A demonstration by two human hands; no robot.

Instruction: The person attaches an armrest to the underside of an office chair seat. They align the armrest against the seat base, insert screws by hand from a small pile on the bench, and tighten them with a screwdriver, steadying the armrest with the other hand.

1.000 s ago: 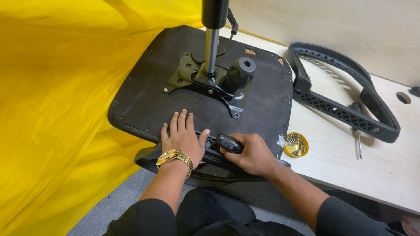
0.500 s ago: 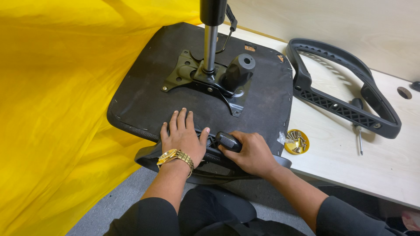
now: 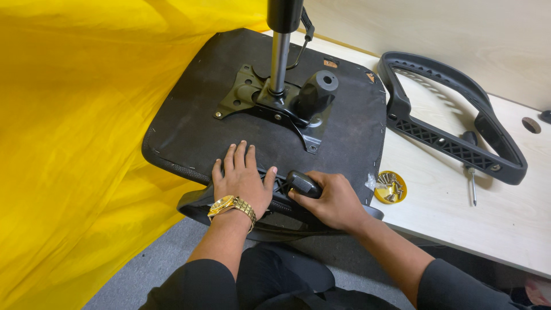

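Observation:
An upturned black chair seat (image 3: 195, 120) lies on the table edge, its metal mounting plate (image 3: 261, 100) and gas-lift column (image 3: 279, 51) sticking up. My left hand (image 3: 241, 181), with a gold watch, rests flat on the seat's near edge, over a black armrest (image 3: 198, 204) that lies along that edge. My right hand (image 3: 333, 201) grips a black screwdriver handle (image 3: 303, 183) held against the armrest, just right of my left thumb.
A second black armrest (image 3: 453, 123) lies on the pale wooden table (image 3: 459, 218) to the right, with another screwdriver (image 3: 470, 172) beside it. A yellow lid holding several screws (image 3: 390, 187) sits near the seat's corner. Yellow cloth (image 3: 74, 143) covers the left.
Both hands stay in place on the seat edge. The view has shifted slightly; nothing else has moved.

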